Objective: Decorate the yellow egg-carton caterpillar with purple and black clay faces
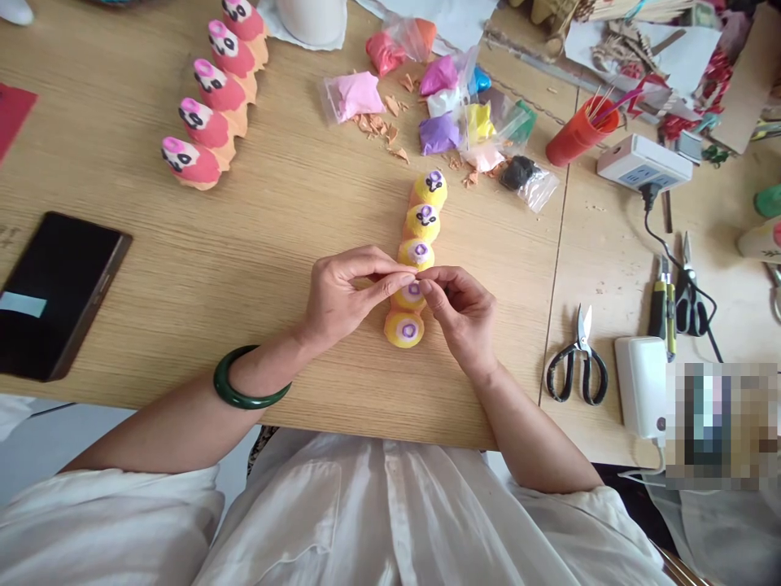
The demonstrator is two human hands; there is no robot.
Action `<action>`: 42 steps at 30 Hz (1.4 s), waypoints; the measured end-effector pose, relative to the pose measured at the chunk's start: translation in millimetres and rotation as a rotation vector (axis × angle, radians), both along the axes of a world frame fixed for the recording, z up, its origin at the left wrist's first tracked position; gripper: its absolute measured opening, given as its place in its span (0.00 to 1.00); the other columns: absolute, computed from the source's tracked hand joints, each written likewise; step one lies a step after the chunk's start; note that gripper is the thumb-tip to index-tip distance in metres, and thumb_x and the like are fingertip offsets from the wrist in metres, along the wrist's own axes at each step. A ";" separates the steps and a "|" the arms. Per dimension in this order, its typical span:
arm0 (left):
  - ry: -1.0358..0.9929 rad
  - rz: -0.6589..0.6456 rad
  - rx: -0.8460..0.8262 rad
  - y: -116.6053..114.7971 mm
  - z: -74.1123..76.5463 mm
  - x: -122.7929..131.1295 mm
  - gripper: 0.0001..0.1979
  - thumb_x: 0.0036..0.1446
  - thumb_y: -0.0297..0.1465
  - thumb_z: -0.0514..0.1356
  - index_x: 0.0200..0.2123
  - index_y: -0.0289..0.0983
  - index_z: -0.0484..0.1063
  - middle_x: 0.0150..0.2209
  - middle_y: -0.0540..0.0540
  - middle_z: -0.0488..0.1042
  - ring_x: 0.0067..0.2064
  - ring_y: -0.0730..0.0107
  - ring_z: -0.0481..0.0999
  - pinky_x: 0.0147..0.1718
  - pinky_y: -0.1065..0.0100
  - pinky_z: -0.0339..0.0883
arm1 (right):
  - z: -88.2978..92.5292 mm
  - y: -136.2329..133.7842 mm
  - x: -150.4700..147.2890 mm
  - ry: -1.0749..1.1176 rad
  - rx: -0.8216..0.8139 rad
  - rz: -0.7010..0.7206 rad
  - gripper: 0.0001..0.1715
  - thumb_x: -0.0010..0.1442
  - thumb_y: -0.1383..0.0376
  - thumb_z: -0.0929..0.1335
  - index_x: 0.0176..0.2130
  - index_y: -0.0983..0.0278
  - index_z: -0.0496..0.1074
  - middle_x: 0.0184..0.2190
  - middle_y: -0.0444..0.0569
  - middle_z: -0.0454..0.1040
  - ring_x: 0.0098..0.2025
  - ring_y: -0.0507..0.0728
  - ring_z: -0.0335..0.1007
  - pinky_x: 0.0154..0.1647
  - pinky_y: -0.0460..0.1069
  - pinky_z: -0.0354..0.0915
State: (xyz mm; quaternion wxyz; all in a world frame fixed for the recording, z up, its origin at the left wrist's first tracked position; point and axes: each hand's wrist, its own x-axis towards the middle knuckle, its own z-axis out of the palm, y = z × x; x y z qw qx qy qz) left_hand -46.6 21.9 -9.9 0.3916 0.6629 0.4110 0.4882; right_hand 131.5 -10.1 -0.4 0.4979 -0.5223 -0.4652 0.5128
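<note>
A row of yellow egg-carton cups (405, 329) lies on the table in front of me, each with a pale patch and a purple ring. The two farthest cups also bear small black marks like eyes and a mouth. Over the middle of this row, my left hand (351, 293) pinches with thumb and forefinger. My right hand (459, 313) pinches close against it, fingertips almost touching. Whatever sits between the fingertips is too small to make out. Partly behind the fingers is one of the nearer cups. A green bangle (253, 399) circles my left wrist.
Pink egg-carton cups (211, 130) stand in a row at upper left, above a black phone-like device (52, 293). Bags of coloured clay (440, 133) lie beyond the yellow row. At right are scissors (578, 358), a red cup of sticks (577, 134) and a power strip (643, 163).
</note>
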 end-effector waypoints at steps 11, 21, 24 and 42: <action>-0.074 -0.055 -0.083 -0.7 6.3 2.1 0.11 0.68 0.42 0.68 0.46 0.44 0.87 0.42 0.46 0.86 0.42 0.68 0.84 0.37 0.69 0.78 | 1.3 -1.4 0.1 0.073 0.024 -0.038 0.19 0.60 0.49 0.80 0.35 0.60 0.80 0.27 0.42 0.77 0.27 0.49 0.69 0.33 0.47 0.71; 0.014 -0.020 -0.076 0.5 0.4 0.3 0.09 0.66 0.41 0.69 0.38 0.44 0.86 0.37 0.48 0.85 0.37 0.67 0.82 0.36 0.67 0.78 | 1.2 -1.2 1.4 -0.002 0.032 -0.053 0.23 0.59 0.44 0.78 0.36 0.60 0.79 0.30 0.43 0.78 0.31 0.51 0.72 0.34 0.48 0.72; 0.015 -0.003 -0.053 0.7 2.0 1.2 0.08 0.66 0.39 0.69 0.37 0.44 0.86 0.37 0.49 0.85 0.37 0.67 0.83 0.35 0.67 0.77 | 3.5 -2.2 1.4 0.021 0.007 -0.057 0.21 0.61 0.45 0.78 0.39 0.59 0.80 0.28 0.41 0.76 0.29 0.49 0.68 0.33 0.48 0.70; -0.050 -0.057 -0.128 -3.0 4.2 3.4 0.05 0.65 0.35 0.70 0.37 0.41 0.86 0.36 0.49 0.85 0.38 0.69 0.83 0.37 0.69 0.77 | -7.1 -2.6 0.5 -0.084 0.200 -0.070 0.13 0.66 0.54 0.76 0.39 0.60 0.78 0.32 0.42 0.81 0.32 0.49 0.76 0.33 0.46 0.73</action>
